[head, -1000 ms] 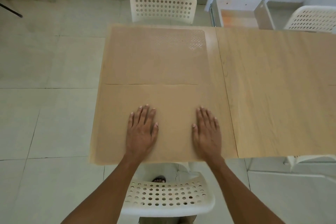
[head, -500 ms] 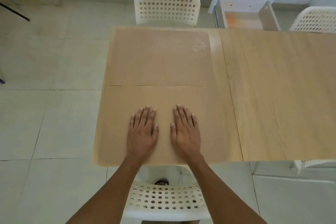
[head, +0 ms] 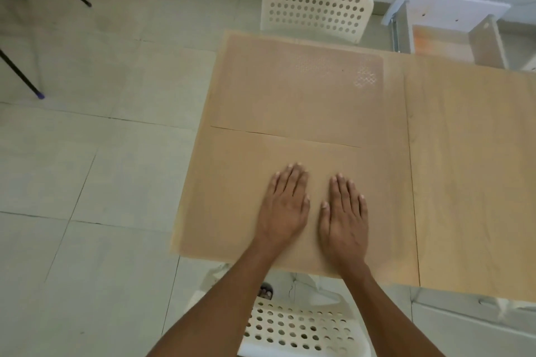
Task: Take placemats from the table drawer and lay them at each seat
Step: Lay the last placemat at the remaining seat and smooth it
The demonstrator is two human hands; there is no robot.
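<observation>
Two tan placemats lie on the wooden table [head: 470, 171]. The near placemat [head: 226, 200] lies at the seat in front of me. The far placemat [head: 290, 90] lies at the opposite seat, and their edges meet at a thin seam. My left hand [head: 285, 204] and my right hand [head: 343, 213] rest flat, palms down, side by side on the near placemat, fingers extended, holding nothing. The open drawer [head: 443, 38] sticks out from the table's far side.
A white perforated chair [head: 316, 7] stands at the far side, and another white chair [head: 301, 327] is below my arms at the near edge. Black metal legs [head: 29, 38] stand on the tiled floor at the upper left.
My right hand slid left across the near placemat until it lay beside my left hand. The view has shifted right, so the table sits further right in frame.
</observation>
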